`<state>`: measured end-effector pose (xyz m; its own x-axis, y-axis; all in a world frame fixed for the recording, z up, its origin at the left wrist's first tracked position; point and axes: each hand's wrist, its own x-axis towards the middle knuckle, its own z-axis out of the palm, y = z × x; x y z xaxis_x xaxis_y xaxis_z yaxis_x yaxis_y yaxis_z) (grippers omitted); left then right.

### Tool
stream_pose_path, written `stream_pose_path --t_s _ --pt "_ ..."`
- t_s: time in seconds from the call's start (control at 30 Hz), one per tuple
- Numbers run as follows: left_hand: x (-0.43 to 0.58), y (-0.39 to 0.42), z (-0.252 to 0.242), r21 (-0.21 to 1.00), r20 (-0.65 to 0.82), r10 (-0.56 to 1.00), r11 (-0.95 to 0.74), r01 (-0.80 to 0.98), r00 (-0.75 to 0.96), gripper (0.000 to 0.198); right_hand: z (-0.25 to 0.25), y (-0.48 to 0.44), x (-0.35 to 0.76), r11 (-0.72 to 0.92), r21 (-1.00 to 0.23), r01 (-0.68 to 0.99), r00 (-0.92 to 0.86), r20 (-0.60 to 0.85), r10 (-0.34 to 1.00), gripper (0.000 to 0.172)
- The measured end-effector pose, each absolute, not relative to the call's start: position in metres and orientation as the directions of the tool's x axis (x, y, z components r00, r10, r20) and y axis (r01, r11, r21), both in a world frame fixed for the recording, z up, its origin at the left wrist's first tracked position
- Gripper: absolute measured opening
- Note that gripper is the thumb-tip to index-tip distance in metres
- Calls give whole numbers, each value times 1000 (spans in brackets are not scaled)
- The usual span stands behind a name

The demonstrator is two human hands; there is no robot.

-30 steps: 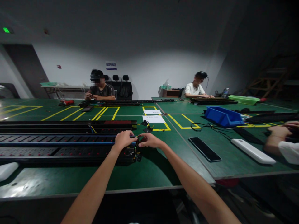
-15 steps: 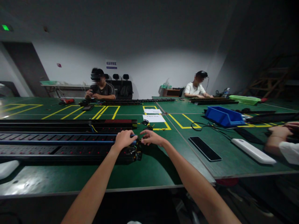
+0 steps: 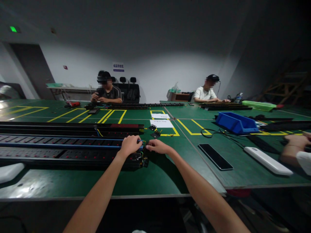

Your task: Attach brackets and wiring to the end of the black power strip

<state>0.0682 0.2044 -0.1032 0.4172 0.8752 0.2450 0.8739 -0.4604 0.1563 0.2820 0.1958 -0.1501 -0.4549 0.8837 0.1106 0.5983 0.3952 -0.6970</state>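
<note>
A long power strip with blue edges [image 3: 92, 144] lies on the green table, its right end near the middle of the view. My left hand [image 3: 131, 144] is closed around that end, thumb along the blue edge. Just to the right, my right hand [image 3: 157, 146] has its fingers pinched together at the strip's end, by a small dark piece too hidden to name. Nearer me lies a black power strip with red dots [image 3: 89, 156], with loose wires [image 3: 139, 156] at its open end. Behind the blue one are more black strips [image 3: 73, 127].
Small black brackets [image 3: 155, 132] lie behind my right hand, near white paper sheets [image 3: 161, 123]. To the right are a phone [image 3: 215, 157], a white power bank [image 3: 267, 160] and a blue bin [image 3: 236, 123]. A neighbour's hand [image 3: 296, 142] shows at the right edge; two people sit opposite.
My right hand's fingers, spread before, have drawn together at the strip's end. My left hand keeps its hold. The whole view has shifted slightly.
</note>
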Motion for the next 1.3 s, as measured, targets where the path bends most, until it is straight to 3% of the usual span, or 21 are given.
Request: stream_pose_path --t_s 0.13,0.3,0.93,1.3 --pt "68 203 -103 155 237 881 -451 879 410 27 -153 198 281 461 -629 626 -462 178 869 25" --pt "68 204 -103 162 236 881 -451 877 410 26 -155 199 280 459 -664 591 -472 178 864 19" --pt "67 206 -105 157 249 876 -458 875 414 26 -149 193 281 459 -656 599 -478 167 862 29" --pt "68 206 -105 148 245 877 -454 878 413 27 -152 194 279 468 -667 579 -481 184 857 20"
